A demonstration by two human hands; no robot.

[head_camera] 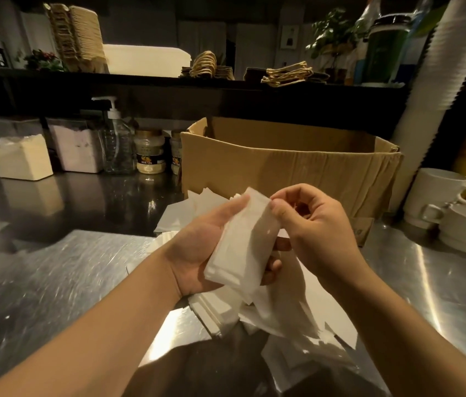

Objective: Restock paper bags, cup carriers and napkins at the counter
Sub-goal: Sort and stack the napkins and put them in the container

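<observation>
Napkin step. Left hand (197, 247) cradles a napkin stack (240, 242), fingers curled beneath; right hand (312, 224) pinches its top corner. Loose napkins (269, 310) litter the steel counter (54, 282). Cardboard box (283, 167) behind. Next, probably: square the stack, set it out.

white napkins (243, 242), plain brown cardboard box (289, 173), seemingly white mugs (438, 193)

Dim room, steel counter (54, 267), dark shelf (140, 78)
</observation>
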